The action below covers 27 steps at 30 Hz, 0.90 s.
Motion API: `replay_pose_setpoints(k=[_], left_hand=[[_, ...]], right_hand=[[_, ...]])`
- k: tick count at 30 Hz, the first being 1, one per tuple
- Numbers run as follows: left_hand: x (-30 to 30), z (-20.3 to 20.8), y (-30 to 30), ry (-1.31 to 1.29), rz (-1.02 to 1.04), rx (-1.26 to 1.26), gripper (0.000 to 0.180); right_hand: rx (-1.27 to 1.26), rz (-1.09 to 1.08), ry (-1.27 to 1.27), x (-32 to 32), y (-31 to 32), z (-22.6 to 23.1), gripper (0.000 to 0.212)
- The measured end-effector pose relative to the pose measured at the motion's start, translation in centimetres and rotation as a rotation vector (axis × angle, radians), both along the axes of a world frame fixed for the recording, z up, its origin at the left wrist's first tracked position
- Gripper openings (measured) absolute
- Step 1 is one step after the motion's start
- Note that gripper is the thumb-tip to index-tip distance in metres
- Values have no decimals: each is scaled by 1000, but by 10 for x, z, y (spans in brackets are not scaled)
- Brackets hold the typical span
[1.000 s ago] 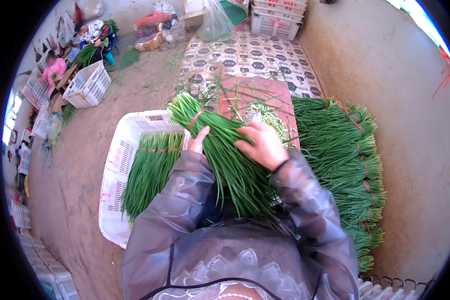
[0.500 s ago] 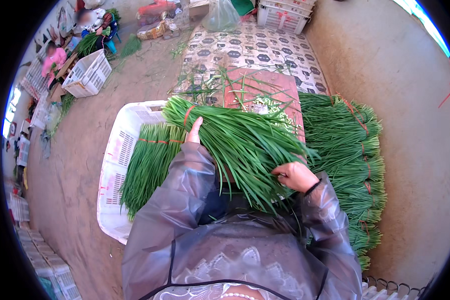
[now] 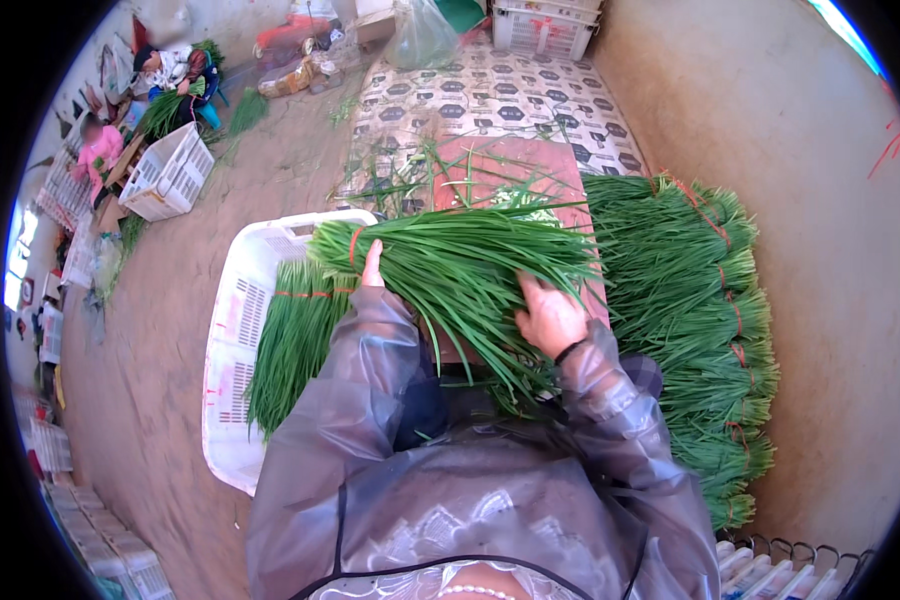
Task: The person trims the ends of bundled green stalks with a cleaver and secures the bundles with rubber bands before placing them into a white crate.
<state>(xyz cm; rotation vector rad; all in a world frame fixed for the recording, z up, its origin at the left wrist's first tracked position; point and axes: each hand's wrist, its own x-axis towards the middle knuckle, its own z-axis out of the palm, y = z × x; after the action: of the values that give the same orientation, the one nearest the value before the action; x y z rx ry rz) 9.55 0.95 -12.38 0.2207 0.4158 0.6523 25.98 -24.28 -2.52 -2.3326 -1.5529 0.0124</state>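
Observation:
A large bundle of green chives [image 3: 460, 250] lies across in front of me, its pale cut ends to the left and its leaf tips to the right. A red band ties it near the cut ends. My left hand [image 3: 372, 268] grips it just beside the band, the thumb on top and the other fingers hidden underneath. Farther along the leaves, my right hand [image 3: 553, 315] holds them from the near side, some fingers sunk among the blades. Below the bundle is a reddish board [image 3: 560, 160] with loose blades and pale trimmings on it.
At the left, a white plastic crate [image 3: 220, 370] holds banded chives [image 3: 295, 335]. Several more bundles [image 3: 690, 310] are stacked at the right, beside the wall [image 3: 770, 130]. Patterned sheeting [image 3: 500, 95] covers the floor ahead. Two people sit far left near another white crate [image 3: 170, 175].
My right hand has shifted left and up along the leaves, from near their tips toward the middle of the bundle. My left hand keeps its grip by the band.

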Motion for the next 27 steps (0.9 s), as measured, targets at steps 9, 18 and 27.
replay_pose_setpoints(k=[9, 18, 27], left_hand=[[0, -4, 2, 95, 89, 29, 56], [-4, -23, 16, 65, 60, 15, 55], [-1, -13, 10, 113, 85, 52, 54]], right_hand=[[353, 72, 295, 21, -47, 76, 33], [222, 178, 204, -23, -7, 29, 17], [99, 58, 114, -32, 11, 23, 18]])
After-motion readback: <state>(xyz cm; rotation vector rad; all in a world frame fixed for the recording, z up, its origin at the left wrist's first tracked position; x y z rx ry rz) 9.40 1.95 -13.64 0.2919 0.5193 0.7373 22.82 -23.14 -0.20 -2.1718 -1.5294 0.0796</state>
